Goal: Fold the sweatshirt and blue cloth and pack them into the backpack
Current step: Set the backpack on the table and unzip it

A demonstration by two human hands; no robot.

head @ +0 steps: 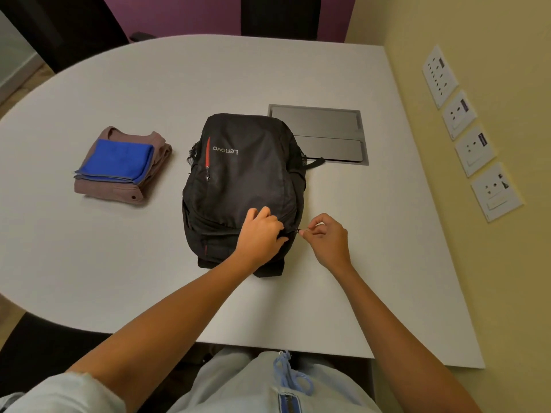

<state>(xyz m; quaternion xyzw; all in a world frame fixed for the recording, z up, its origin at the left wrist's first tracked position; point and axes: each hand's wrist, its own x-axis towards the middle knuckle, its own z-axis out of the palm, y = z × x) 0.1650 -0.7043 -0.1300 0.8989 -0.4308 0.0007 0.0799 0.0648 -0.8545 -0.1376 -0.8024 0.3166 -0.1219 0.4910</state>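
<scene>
Left hand [262, 231] grips backpack [243, 180] top, right hand [326, 235] pinches zipper pull [296, 231]; folded sweatshirt [131, 186], cloth [119, 159] left.

Cloth [119, 158] on sweatshirt [155, 162] — left of backpack [241, 174].

Warm even indoor light, soft shadows, wide-angle bending at edges, slightly soft focus
</scene>
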